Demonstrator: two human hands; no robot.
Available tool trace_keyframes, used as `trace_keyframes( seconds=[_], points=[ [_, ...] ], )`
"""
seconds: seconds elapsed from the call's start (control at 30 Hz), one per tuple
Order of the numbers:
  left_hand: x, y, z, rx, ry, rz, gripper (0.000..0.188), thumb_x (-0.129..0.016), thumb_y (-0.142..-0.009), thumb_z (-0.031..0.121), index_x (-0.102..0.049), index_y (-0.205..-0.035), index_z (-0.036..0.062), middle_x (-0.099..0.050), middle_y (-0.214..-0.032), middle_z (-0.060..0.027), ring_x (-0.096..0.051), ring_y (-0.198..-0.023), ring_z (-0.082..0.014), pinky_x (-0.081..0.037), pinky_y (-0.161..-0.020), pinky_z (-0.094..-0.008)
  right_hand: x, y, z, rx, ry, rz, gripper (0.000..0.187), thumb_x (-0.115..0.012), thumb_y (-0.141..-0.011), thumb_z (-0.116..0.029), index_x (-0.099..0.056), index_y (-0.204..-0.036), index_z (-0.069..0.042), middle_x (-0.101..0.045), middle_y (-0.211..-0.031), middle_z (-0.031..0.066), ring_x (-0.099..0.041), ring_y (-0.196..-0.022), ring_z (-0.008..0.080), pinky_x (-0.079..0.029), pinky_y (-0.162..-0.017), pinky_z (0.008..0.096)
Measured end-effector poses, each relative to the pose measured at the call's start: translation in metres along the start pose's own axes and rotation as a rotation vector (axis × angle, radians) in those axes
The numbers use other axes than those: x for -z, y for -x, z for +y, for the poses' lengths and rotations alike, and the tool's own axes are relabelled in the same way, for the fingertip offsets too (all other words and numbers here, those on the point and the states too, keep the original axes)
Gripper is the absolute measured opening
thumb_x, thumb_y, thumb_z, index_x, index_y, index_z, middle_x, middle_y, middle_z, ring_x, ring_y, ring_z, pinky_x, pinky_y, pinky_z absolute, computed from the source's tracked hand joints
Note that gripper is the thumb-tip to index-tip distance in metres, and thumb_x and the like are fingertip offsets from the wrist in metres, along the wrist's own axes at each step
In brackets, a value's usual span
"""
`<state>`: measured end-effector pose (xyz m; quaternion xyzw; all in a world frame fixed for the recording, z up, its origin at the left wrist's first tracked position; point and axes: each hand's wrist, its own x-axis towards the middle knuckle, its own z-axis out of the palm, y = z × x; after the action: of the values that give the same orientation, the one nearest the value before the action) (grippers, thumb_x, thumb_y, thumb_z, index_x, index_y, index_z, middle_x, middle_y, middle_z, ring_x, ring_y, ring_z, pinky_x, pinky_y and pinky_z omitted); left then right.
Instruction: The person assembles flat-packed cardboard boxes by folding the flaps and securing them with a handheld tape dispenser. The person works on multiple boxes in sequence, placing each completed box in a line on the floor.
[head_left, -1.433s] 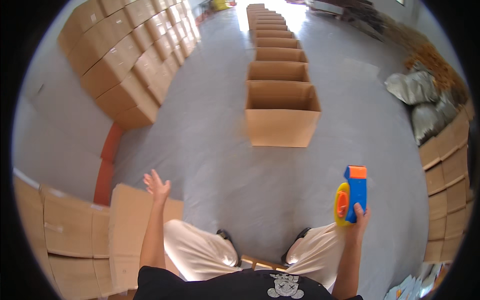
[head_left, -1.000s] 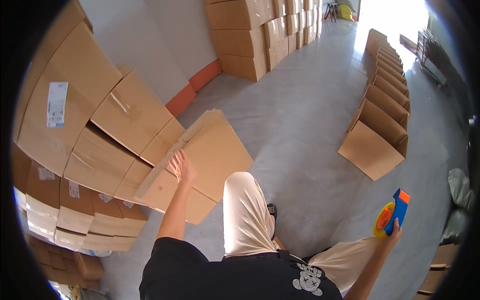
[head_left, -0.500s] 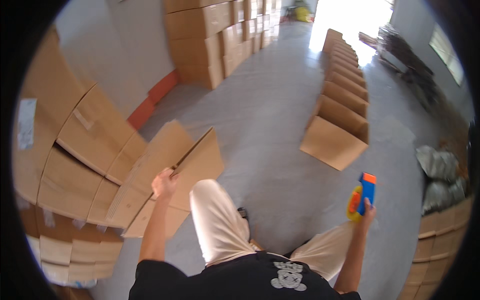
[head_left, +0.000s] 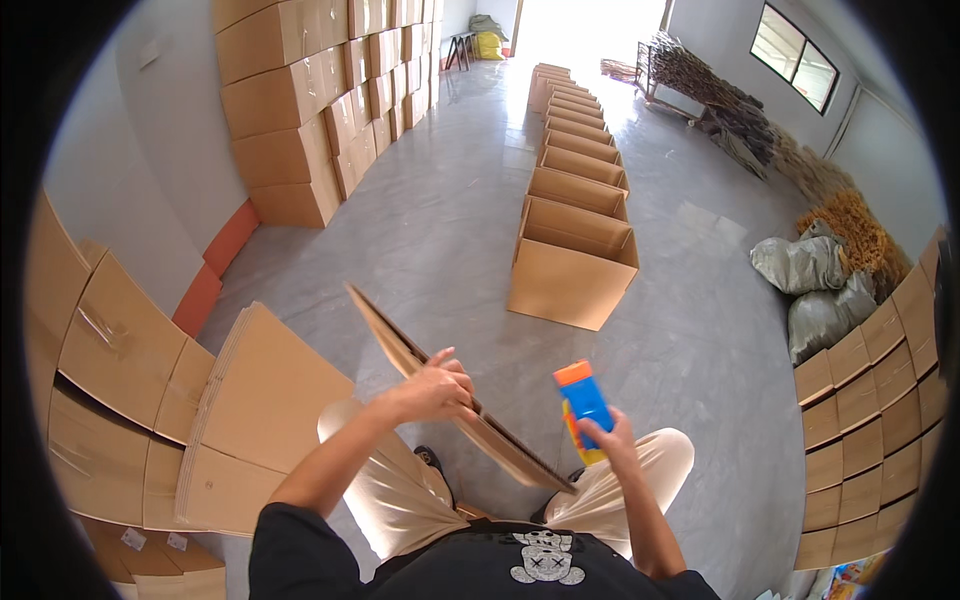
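Note:
My left hand grips the upper edge of a flattened cardboard box, which stands tilted on edge in front of my knees. In my right hand is a blue, orange and yellow tape dispenser, held a little to the right of that cardboard. To my left leans a stack of flattened boxes. Ahead, a row of opened boxes runs away from me along the floor, the nearest one with its top open.
Piled cartons line the left wall, and more boxes stand close on my left. Stacked cartons rise at the right, with grey sacks beyond them. Bundled dry stalks lie along the far right wall.
My left hand has drawn one flattened box off the leaning stack and brought it to the right, in front of me. The tape dispenser has moved left, nearer the cardboard. My view has turned right.

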<state>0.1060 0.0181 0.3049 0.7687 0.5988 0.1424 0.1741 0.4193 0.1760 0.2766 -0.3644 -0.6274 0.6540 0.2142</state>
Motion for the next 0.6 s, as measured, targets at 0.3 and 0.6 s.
trace_keyframes(
  seconds=[0.3, 0.6],
  points=[
    [-0.069, -0.019, 0.007, 0.292, 0.058, 0.482, 0.015, -0.06, -0.079, 0.021, -0.069, -0.074, 0.0102, -0.026, -0.149, -0.0126, -0.01, -0.139, -0.0392, 0.001, -0.109, -0.0576, -0.047, 0.009, -0.007, 0.012, 0.738, -0.174, 0.086, -0.08, -0.052, -0.062, -0.06, -0.1, 0.005, -0.066, -0.093, 0.0205, -0.065, -0.088, 0.0298, -0.05, -0.079, 0.0376],
    [-0.081, -0.001, -0.01, 0.752, 0.121, 1.076, 0.094, -0.055, -0.062, 0.004, -0.009, -0.143, 0.0003, -0.002, -0.149, -0.0309, 0.005, -0.14, -0.0426, 0.0, -0.109, -0.0555, -0.048, 0.013, 0.001, 0.042, 0.8, 0.036, 0.082, -0.079, -0.056, -0.056, -0.057, -0.102, 0.007, -0.065, -0.092, 0.0223, -0.064, -0.089, 0.0335, -0.05, -0.079, 0.0396]
  ],
)
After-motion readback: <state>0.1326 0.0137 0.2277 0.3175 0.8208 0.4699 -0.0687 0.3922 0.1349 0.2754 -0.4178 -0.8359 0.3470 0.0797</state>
